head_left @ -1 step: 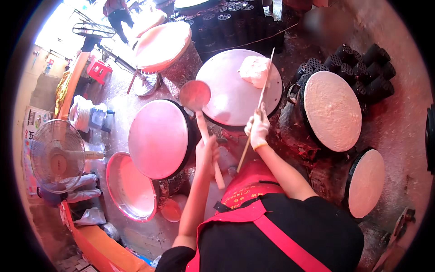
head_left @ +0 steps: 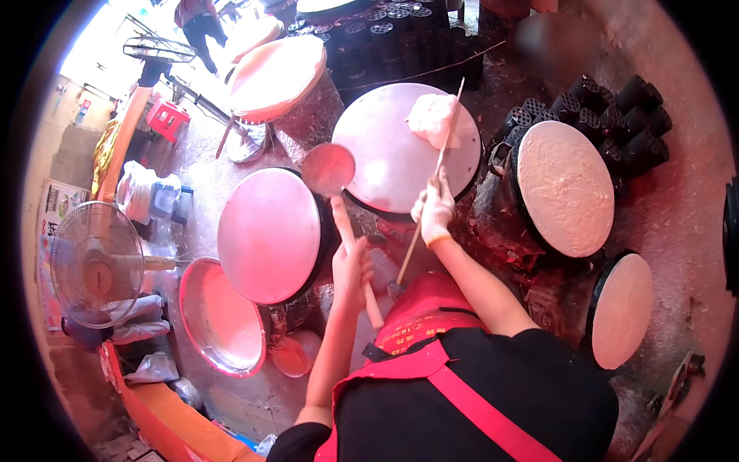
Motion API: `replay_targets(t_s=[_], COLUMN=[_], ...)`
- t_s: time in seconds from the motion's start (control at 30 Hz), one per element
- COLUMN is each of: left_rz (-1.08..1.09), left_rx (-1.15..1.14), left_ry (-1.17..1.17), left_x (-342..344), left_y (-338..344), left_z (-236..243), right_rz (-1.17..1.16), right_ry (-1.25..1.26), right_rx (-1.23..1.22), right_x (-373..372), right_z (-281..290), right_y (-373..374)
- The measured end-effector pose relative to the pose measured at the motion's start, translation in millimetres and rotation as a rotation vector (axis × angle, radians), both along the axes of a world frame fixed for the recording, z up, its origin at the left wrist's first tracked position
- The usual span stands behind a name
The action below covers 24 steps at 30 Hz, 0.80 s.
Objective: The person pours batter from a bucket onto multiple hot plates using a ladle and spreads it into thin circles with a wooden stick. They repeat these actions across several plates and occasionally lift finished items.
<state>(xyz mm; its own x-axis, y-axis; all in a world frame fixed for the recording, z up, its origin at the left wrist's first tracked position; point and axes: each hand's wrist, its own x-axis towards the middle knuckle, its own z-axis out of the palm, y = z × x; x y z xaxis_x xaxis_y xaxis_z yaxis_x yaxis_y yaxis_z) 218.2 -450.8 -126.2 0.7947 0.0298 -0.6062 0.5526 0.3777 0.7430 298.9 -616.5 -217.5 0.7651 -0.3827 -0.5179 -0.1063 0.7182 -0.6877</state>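
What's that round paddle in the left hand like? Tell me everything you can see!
The paddle has a round, pinkish-grey head and a straight, pale handle that looks wooden. The left hand grips the handle. The head points away from the person, seen between a round plate and a larger one; I can't tell if it touches either. The handle's other end points toward the red apron.

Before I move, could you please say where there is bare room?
The smooth round griddle between the red-rimmed basin and wooden-handled ladle looks bare, as does the central griddle left of the white dough. Crowded: right, around the white-coated griddle and black cylinders.
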Motion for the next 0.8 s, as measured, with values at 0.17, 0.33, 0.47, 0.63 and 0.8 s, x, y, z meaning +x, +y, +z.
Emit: replay_targets(t_s=[0.17, 0.33, 0.47, 0.63, 0.8], left_rz=[0.065, 0.032, -0.01, -0.003, 0.084], left_rx=[-0.001, 0.162, 0.135, 0.091, 0.128], left_ry=[-0.01, -0.028, 0.002, 0.007, -0.017], left_x=[-49.8, -60.6, -63.6, -68.0, -74.6], left_y=[35.2, 70.2, 84.2, 81.1, 67.3], left_z=[4.2, -25.9, -33.0, -29.6, -33.1], right_rz=[0.138, 0.535, 0.184, 0.28, 0.504], right_ry=[0.032, 0.013, 0.077, 0.121, 0.13], right_rx=[-0.239, -0.204, -0.31, -0.329, -0.362], right_x=[62.3, 21.2, -40.7, -19.0, 16.5], right_z=[17.7, 31.8, 8.3, 7.1, 23.2], right_y=[14.7, -40.8, -50.2, -35.2, -29.3])
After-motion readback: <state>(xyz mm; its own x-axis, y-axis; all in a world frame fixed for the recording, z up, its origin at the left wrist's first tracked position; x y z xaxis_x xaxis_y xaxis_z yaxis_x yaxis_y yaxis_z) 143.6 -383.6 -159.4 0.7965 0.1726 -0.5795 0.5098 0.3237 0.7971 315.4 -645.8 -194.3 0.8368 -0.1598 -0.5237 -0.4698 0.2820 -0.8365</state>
